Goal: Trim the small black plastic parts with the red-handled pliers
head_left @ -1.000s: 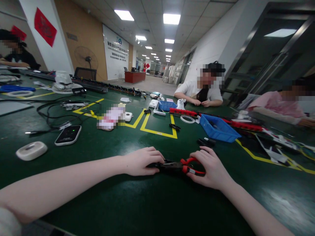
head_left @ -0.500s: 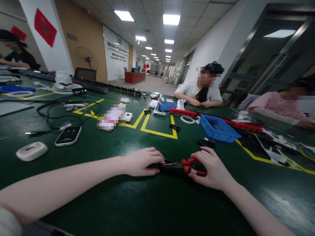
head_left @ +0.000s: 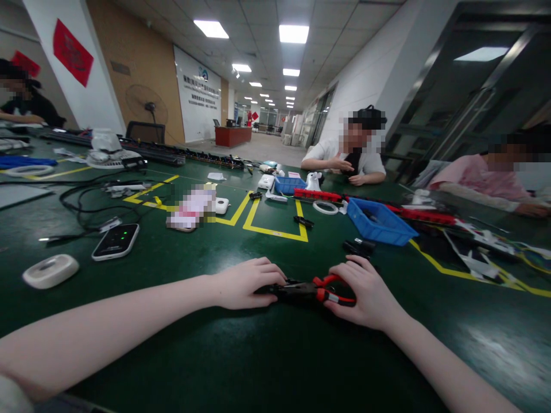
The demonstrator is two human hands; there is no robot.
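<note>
Red-handled pliers (head_left: pixel 333 290) are being held low over the green table (head_left: pixel 275 361), their handles being spread between the thumb and fingers of the right hand (head_left: pixel 364 292). By the left hand (head_left: pixel 252 284), a dark piece (head_left: pixel 275 290) is being pinched between thumb and fingers, at the pliers' nose. Beyond, a blue bin (head_left: pixel 381 222) is being seen.

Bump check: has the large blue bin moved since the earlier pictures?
No, the blue bin shows no shift either way against the yellow tape beside it.
</note>
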